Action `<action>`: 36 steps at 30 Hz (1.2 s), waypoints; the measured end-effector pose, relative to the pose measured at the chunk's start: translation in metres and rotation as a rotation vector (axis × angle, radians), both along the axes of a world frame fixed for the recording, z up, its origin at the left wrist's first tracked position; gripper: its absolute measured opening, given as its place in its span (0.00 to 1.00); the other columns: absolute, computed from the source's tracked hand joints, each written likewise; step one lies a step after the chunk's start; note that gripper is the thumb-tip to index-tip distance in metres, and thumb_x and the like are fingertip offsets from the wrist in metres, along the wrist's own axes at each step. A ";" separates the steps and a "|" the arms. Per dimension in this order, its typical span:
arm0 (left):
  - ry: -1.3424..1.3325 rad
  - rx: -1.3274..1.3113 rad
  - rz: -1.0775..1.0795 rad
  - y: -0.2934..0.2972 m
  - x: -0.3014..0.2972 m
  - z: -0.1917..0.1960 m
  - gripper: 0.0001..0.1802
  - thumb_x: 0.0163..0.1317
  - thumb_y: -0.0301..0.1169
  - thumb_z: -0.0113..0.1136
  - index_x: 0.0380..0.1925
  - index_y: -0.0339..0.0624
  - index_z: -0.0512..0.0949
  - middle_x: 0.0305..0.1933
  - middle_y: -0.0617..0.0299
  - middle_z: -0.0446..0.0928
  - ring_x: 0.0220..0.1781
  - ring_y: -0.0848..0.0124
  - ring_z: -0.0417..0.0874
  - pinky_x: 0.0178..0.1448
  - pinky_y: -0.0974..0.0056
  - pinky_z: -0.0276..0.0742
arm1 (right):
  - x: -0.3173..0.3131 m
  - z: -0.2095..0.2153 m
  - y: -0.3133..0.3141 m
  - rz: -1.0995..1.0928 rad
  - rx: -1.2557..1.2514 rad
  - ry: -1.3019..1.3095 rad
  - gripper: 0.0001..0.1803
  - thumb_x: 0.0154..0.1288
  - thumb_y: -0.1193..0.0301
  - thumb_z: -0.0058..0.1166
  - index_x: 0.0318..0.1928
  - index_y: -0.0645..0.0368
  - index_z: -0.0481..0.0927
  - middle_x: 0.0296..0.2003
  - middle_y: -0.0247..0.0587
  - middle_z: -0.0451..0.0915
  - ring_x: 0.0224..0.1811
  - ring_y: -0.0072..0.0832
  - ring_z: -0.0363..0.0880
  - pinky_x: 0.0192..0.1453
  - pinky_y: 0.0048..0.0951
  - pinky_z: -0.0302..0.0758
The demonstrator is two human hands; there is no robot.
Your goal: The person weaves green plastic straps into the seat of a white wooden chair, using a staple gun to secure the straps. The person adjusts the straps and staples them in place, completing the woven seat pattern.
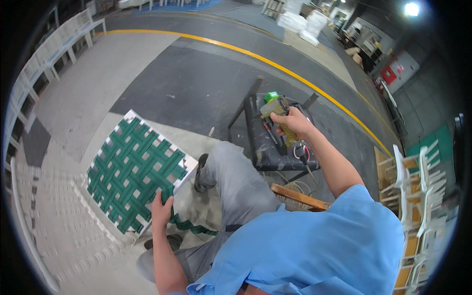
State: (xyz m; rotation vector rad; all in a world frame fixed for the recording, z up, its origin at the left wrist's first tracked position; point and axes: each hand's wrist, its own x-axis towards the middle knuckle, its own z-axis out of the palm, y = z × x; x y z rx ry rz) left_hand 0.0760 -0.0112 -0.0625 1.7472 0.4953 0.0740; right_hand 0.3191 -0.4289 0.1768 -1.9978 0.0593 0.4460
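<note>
A white chair frame (183, 171) stands in front of me at the left, its seat woven from green webbing straps (132, 167). At the seat's near right edge my left hand (161, 210) pinches a green strap, whose loose length (192, 227) hangs down and twists toward my leg. My right hand (293, 123) is wrapped round a yellow-green and grey air-powered gun (275, 106), probably a staple gun, with a hose at its lower end. It is held over the black seat of a worn stool or chair (253, 140), apart from the webbing.
A bright green object (270, 96) and a dark tool with red (273, 136) lie on the black seat. Below are a wooden bar (301, 196) and coiled hose (295, 186). Stacked white chairs (413, 182) stand right; white frames (49, 49) line the left. A yellow line (236, 48) crosses the floor.
</note>
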 end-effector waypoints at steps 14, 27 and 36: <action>0.139 -0.278 0.201 -0.047 -0.012 0.010 0.12 0.74 0.30 0.58 0.52 0.34 0.78 0.44 0.58 0.82 0.41 0.70 0.85 0.48 0.65 0.79 | 0.030 -0.159 -0.118 -0.260 0.056 0.423 0.30 0.68 0.47 0.64 0.51 0.63 0.81 0.39 0.45 0.83 0.28 0.35 0.84 0.32 0.39 0.83; -0.093 -1.044 0.273 -0.030 -0.011 0.010 0.11 0.71 0.27 0.59 0.51 0.37 0.76 0.41 0.56 0.83 0.44 0.62 0.86 0.53 0.52 0.85 | -0.014 -0.165 -0.204 -0.248 -0.901 0.030 0.44 0.52 0.63 0.71 0.70 0.60 0.69 0.53 0.61 0.83 0.50 0.49 0.87 0.50 0.46 0.84; -0.227 -1.021 0.292 0.001 -0.004 0.027 0.11 0.73 0.29 0.57 0.50 0.36 0.77 0.44 0.51 0.86 0.35 0.62 0.87 0.44 0.59 0.86 | -0.019 -0.125 -0.203 -0.266 -0.257 -0.171 0.28 0.59 0.77 0.61 0.63 0.63 0.75 0.31 0.33 0.80 0.29 0.21 0.78 0.32 0.24 0.73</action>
